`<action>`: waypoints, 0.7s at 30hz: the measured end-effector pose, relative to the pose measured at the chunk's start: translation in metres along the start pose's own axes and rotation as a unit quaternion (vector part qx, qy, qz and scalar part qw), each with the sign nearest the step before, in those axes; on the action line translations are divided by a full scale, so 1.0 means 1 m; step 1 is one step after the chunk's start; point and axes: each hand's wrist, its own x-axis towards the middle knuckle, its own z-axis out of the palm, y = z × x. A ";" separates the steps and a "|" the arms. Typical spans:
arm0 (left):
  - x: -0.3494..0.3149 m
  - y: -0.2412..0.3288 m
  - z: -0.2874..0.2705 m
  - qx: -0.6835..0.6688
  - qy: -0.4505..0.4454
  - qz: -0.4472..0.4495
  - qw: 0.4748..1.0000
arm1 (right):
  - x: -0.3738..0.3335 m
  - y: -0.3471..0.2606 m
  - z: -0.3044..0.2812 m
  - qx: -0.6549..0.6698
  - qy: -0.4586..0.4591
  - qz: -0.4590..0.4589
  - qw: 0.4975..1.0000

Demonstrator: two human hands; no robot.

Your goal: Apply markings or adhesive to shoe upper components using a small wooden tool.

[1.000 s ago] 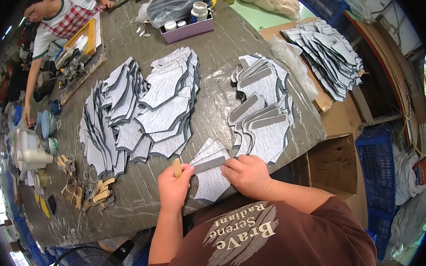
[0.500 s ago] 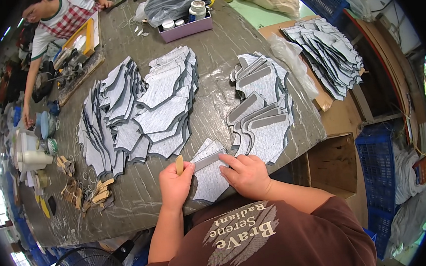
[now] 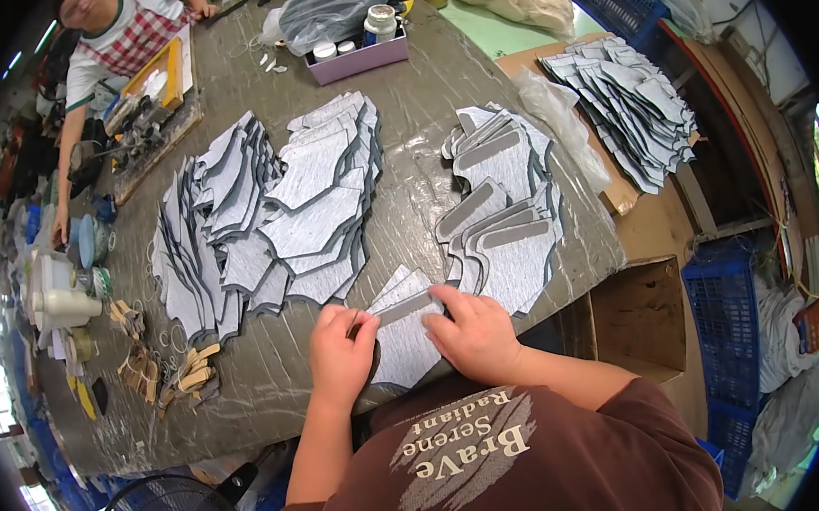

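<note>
Grey flat strip (image 3: pixel 402 309) across flecked pale-grey panel (image 3: pixel 407 351) at near edge of grey-brown table (image 3: pixel 410 198), left hand (image 3: pixel 338 353) pinching thin brown stick (image 3: pixel 354 330) (mostly hidden), right hand (image 3: pixel 478 334) with thumb and forefinger spread.

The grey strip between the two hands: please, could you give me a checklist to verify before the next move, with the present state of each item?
1. Left hand at the grey strip's left end: ok.
2. Right hand at its right end: ok.
3. Strip lying across the front pale piece: ok.
4. Strip stuck down along its length: cannot tell.
5. Pale pieces behind squared up: not ok, they fan out.
6. Right hand clear of the right-hand pile: cannot tell, they overlap in view.
</note>
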 end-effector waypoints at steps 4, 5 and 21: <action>-0.015 -0.003 -0.002 -0.247 0.034 0.021 0.968 | 0.008 -0.001 -0.008 0.131 0.047 0.102 0.985; -0.017 0.002 -0.005 -0.319 0.017 -0.033 0.947 | 0.009 0.001 -0.007 0.191 0.040 0.126 0.973; -0.021 0.009 0.004 -0.616 -0.164 -0.099 0.764 | 0.033 0.059 -0.070 0.133 0.134 0.235 0.953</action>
